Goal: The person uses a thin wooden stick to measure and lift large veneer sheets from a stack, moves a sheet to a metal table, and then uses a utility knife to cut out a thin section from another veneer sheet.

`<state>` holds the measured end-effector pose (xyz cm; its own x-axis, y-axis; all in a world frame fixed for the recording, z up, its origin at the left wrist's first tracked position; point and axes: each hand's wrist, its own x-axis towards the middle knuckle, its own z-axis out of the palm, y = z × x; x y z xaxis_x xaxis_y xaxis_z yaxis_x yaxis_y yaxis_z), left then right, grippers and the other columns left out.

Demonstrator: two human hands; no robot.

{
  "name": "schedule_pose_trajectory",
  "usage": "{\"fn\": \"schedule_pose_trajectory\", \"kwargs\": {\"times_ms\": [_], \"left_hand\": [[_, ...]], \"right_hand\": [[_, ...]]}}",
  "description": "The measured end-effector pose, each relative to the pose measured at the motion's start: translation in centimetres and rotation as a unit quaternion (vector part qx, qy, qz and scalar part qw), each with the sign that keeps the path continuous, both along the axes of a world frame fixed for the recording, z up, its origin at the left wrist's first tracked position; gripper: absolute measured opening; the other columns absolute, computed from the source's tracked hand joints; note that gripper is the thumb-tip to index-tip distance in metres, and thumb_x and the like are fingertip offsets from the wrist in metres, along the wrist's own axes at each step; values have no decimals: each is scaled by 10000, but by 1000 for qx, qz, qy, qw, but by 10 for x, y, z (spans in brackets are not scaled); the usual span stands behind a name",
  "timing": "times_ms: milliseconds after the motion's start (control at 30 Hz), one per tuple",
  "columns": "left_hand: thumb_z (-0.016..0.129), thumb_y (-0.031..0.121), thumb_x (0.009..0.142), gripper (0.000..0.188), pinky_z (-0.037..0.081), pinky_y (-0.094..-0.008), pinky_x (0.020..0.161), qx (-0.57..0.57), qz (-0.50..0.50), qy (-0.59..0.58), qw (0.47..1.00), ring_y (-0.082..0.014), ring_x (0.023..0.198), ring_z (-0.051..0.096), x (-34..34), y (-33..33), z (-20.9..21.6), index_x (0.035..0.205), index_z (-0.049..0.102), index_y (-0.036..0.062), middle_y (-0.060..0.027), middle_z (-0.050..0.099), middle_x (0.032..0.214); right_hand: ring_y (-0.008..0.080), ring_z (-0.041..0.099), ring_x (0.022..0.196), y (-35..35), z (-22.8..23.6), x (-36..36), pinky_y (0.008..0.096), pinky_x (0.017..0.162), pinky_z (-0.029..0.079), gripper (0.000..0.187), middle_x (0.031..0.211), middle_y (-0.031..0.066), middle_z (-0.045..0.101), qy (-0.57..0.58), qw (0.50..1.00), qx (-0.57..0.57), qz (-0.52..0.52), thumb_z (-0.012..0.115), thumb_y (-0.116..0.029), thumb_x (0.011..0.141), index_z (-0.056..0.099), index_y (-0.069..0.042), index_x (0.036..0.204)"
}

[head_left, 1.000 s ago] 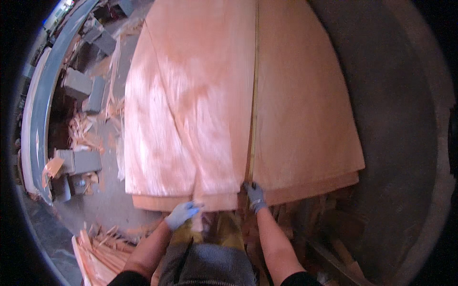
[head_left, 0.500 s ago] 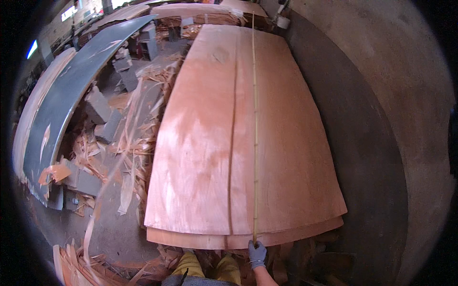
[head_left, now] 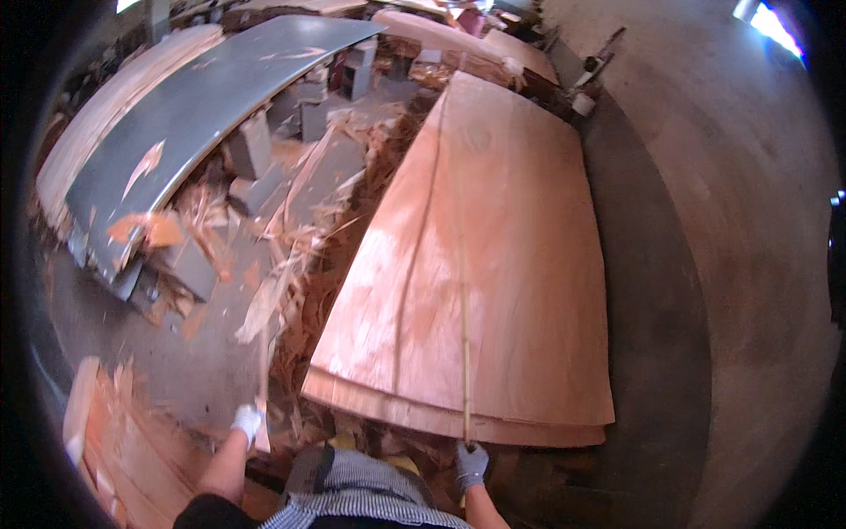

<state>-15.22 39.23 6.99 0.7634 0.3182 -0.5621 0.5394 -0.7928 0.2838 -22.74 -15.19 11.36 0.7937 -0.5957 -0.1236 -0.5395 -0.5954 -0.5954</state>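
Note:
My right hand [head_left: 472,465], in a grey-blue glove, is closed round the near end of a long, thin bamboo stick [head_left: 466,370]. The stick extends away over a stack of large reddish-brown wood veneer sheets [head_left: 520,291], whose near edges lie slightly out of line. A dark lengthwise line runs along the top sheet, left of the stick. At the lower left, my left hand [head_left: 249,421], in a pale glove, is closed on a narrow veneer strip [head_left: 263,375]. The strip shows above and below the fingers; their exact hold is blurred.
Left of the stack, veneer scraps [head_left: 286,273] litter the floor among grey blocks [head_left: 251,145]. A long dark panel [head_left: 211,97] rests on blocks farther left. Broken veneer pieces [head_left: 132,450] are heaped at the lower left. A wall [head_left: 705,176] bounds the right side.
My left hand has come into view at the lower left, on a veneer strip. The view has turned, so the stack now leans right. My right hand still holds the bamboo stick.

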Motion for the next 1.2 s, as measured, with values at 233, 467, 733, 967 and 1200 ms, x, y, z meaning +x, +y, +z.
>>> {"fn": "schedule_pose_trajectory", "kwargs": {"times_ms": [233, 467, 733, 967, 1200], "left_hand": [[464, 419, 882, 476, 475, -451, 680, 52, 152, -90, 983, -385, 805, 625, -25, 15, 68, 881, 649, -20, -236, 630, 837], [401, 492, 883, 563, 469, -455, 754, 58, 134, -62, 987, -393, 861, 611, -47, 20, 65, 902, 650, -12, -245, 615, 890], [520, 437, 848, 454, 467, -437, 692, -104, 219, -128, 961, -300, 778, 635, -19, 61, 38, 917, 638, 4, -206, 648, 881], [526, 298, 876, 297, 468, -427, 652, -231, 138, -212, 939, -249, 657, 568, 119, 59, 121, 1040, 620, 68, -122, 645, 770], [629, 315, 814, 730, 331, -396, 1030, -121, 48, -199, 971, -339, 1258, 364, 78, 182, 95, 1398, 257, 87, -219, 352, 1376]], "right_hand": [[149, 510, 520, -6, 24, 23, 336, 512, 429, 391, 565, 105, 573, 20, 993, 114, 2, 667, -322, 781, 612, 63, 748], [404, 614, 827, 8, -68, -84, 445, 672, 489, 446, 882, 256, 627, 238, 943, 80, 218, 575, -407, 797, 629, 14, 933], [399, 604, 848, 48, -15, -130, 442, 701, 489, 432, 863, 257, 619, 310, 941, 75, 113, 592, -392, 785, 608, 24, 898], [336, 611, 603, 111, 50, -6, 409, 547, 468, 319, 648, 187, 609, 49, 991, -90, 87, 639, -312, 780, 606, 2, 731], [96, 406, 355, 258, 36, 93, 261, 324, 309, 222, 479, 10, 450, -62, 980, 183, 47, 642, -170, 814, 512, -58, 673]]}}
